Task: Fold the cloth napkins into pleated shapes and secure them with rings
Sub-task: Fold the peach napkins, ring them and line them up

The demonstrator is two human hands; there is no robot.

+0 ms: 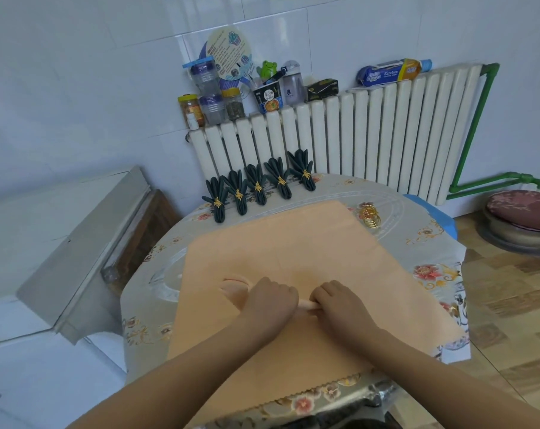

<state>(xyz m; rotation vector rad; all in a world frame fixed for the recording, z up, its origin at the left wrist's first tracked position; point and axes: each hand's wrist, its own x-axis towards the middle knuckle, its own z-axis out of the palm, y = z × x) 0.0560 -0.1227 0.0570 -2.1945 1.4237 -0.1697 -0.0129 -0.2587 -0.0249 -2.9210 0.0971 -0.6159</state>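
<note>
A large peach cloth napkin (293, 243) lies spread over the round table. My left hand (267, 300) and my right hand (340, 303) sit side by side near its middle, fingers curled, pinching up a raised fold of the cloth between them. A small ridge of gathered fabric (236, 286) shows left of my left hand. Several dark green pleated napkins (257, 187), each held by a gold ring, stand in a row at the table's far edge. A pile of loose gold rings (370, 215) lies at the far right of the peach napkin.
The table (429, 239) wears a grey floral cover. A white radiator (370, 140) stands behind it, with jars, a cup and a kitchen-wrap roll on top. A grey cabinet (76, 243) is to the left and a cushioned stool (522, 218) to the right.
</note>
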